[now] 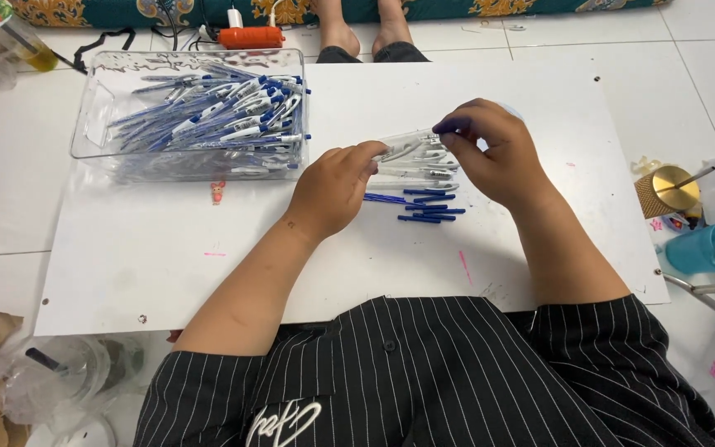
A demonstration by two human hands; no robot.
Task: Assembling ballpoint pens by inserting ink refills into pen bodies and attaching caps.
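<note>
So the whole thing here hangs on how the white pen barrel (pixel 414 150) sits between the two hands: its long axis runs pretty much straight from one hand to the other, side to side, tilted up just a touch toward the right hand. The left hand (pixel 333 189) has its fingers curled in and pinches one end of that barrel with thumb and fingertips, while the right hand (pixel 494 153) comes over from the other side, fingers bent, pinching the far end near the tip. Both hands are on it, so neither is really "nearer", it's literally bridged between them, held just above the white desk (pixel 167 257). Right under the hands, a bit toward the body, lie a few more white barrels (pixel 424 171) and then a little scatter of thin blue refills (pixel 425 207), all lying roughly parallel to the held piece, so same side-to-side axis. Those refills are just below the right hand's fingers and just right of the left hand's knuckles, about equally close to either. Way off past the left hand, up and outward, is a clear plastic bin (pixel 93 124) full of finished blue and white pens (pixel 225 116), well apart from both hands but clearly on the left hand's side.
</note>
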